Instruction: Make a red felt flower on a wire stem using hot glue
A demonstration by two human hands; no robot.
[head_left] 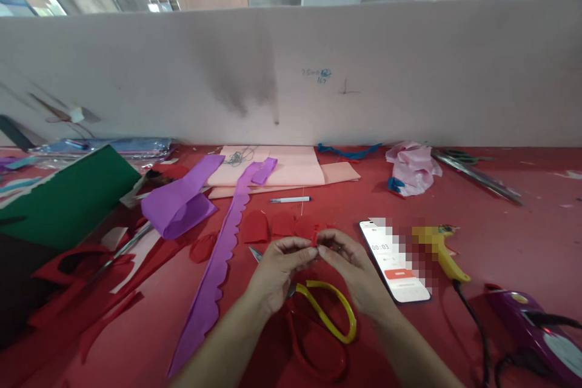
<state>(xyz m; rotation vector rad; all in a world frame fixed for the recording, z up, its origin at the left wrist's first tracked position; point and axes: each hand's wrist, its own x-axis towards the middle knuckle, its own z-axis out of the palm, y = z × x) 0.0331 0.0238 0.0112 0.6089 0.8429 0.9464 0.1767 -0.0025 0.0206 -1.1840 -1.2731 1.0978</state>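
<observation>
My left hand [282,267] and my right hand [350,260] meet at the fingertips, both closed in a pinch on a small red felt piece [314,237]. Fingers cover most of that piece. Under my hands lies a pair of scissors [348,309] with one yellow and one red handle, its blade tip poking out left of my left hand. Just beyond my fingers, cut red pieces with rounded tops [255,227] lie in a row. A purple strip with a scalloped edge [222,260] runs along the left of my left arm.
At right are a phone [394,267] with a timer, a yellow glue gun [448,254] and a purple corded device [531,327]. A pen [291,199] and peach sheets [291,165] lie behind. A green box [73,185] and red scraps occupy the left; a white partition [182,73] stands behind.
</observation>
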